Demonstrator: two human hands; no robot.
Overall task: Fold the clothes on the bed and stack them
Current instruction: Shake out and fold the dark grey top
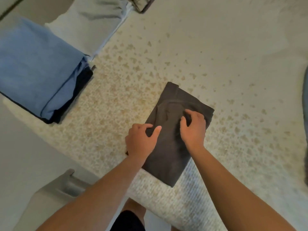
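A dark grey garment (168,157) lies folded into a long rectangle near the bed's front edge. My left hand (141,140) grips its left edge, thumb on top and fingers curled around the cloth. My right hand (193,127) sits on the garment's right half with its fingers curled into a bunch of the fabric. At the far left, a stack of folded clothes (38,77) rests on the bed, light blue pieces on top and a dark navy piece underneath.
The bed (216,55) has a cream cover with a tan speckled pattern. A white pillow (90,22) lies at the back left, with a dark wire basket (143,4) beyond it. A dark object (305,114) shows at the right edge. A grey plastic container (55,194) stands on the floor.
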